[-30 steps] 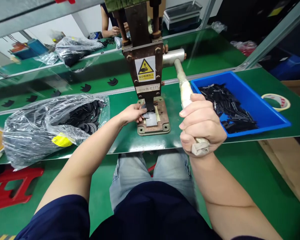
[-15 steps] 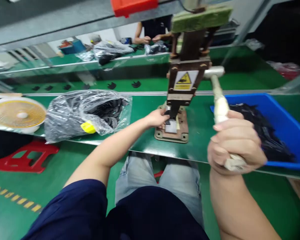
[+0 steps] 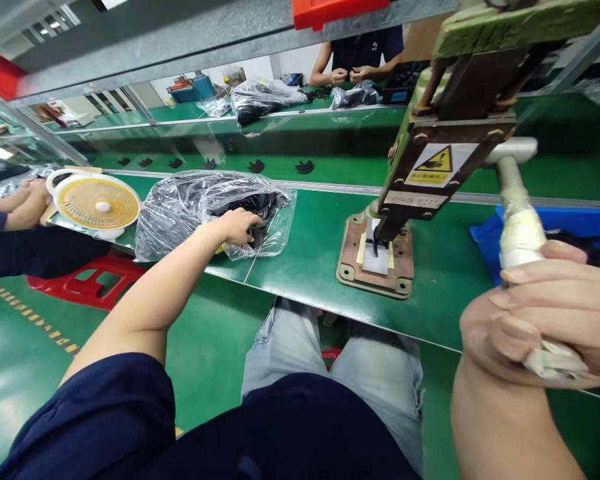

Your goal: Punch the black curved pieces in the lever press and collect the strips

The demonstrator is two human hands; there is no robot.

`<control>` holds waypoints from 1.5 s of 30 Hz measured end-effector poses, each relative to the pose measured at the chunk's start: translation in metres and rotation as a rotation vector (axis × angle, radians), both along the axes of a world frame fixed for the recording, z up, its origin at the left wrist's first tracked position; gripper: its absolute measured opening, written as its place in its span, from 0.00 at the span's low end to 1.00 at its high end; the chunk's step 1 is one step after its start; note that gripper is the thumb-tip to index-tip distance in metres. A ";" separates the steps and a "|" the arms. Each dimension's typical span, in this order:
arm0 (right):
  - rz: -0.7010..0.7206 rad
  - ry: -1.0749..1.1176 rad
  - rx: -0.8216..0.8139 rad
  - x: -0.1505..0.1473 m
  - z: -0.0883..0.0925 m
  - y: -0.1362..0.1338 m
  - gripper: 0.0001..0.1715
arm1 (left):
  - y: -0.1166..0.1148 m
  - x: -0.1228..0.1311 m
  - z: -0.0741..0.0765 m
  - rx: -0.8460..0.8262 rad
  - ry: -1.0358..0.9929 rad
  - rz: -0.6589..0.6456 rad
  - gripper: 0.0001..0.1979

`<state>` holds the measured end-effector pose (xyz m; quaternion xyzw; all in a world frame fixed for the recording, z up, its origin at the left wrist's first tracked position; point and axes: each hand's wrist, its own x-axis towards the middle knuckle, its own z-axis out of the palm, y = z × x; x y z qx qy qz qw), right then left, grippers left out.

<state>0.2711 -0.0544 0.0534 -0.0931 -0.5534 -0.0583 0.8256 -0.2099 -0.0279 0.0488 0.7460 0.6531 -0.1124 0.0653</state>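
My left hand (image 3: 239, 227) reaches into the mouth of a clear plastic bag (image 3: 173, 217), fingers bent and apart over a heap of thin black parts (image 3: 265, 207). Some of its fingertips are lost among them. My right hand (image 3: 545, 320) is wrapped round the lever handle (image 3: 515, 193) of a hand press (image 3: 430, 180), whose grip is bound in pale tape. Under the press's ram, a small black piece (image 3: 375, 245) lies on a light metal block (image 3: 375, 263) fixed to the brown base plate (image 3: 347, 257).
A blue bin (image 3: 485, 243) with black pieces stands right of the press. Left of the bag is a yellow and white fan (image 3: 100, 203). Several black pieces (image 3: 256, 166) lie along the strip behind. Co-workers' hands (image 3: 350, 75) show across the bench and at far left.
My left hand has left the press and moved left to the bag. The black piece stays under the ram. My right hand keeps its hold on the lever; the view has turned left.
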 end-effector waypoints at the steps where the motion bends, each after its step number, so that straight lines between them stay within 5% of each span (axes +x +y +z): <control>1: -0.005 0.004 0.007 0.000 0.000 0.001 0.42 | 0.002 -0.006 -0.002 -0.041 0.041 -0.004 0.35; 6: -0.015 -0.119 -0.078 0.008 -0.001 -0.006 0.36 | 0.014 -0.008 -0.011 -0.025 0.110 -0.103 0.25; 11: -0.018 -0.156 -0.122 0.009 0.001 -0.015 0.32 | 0.022 0.002 -0.002 0.126 -0.090 -0.213 0.14; 15: -0.013 -0.141 -0.141 0.003 0.003 -0.018 0.30 | 0.011 0.034 0.000 0.307 -0.332 -0.110 0.20; 19: -0.022 -0.185 -0.137 0.004 0.004 -0.021 0.27 | -0.001 0.076 -0.016 0.270 -0.557 -0.095 0.23; 25: -0.021 -0.232 -0.206 0.008 0.006 -0.029 0.22 | 0.009 0.108 -0.048 0.174 -0.479 -0.130 0.13; 29: -0.025 -0.239 -0.198 0.008 0.006 -0.029 0.22 | 0.024 0.109 -0.046 0.337 -0.734 0.127 0.25; 33: -0.036 -0.220 -0.187 0.006 0.005 -0.028 0.22 | 0.030 0.127 -0.047 0.222 -1.148 0.300 0.13; 37: -0.046 -0.235 -0.191 0.006 0.005 -0.029 0.21 | 0.025 0.165 -0.051 0.064 -1.272 0.373 0.20; 45: -0.039 -0.266 -0.247 0.006 0.008 -0.036 0.22 | 0.029 0.224 -0.053 -0.137 -1.376 0.211 0.19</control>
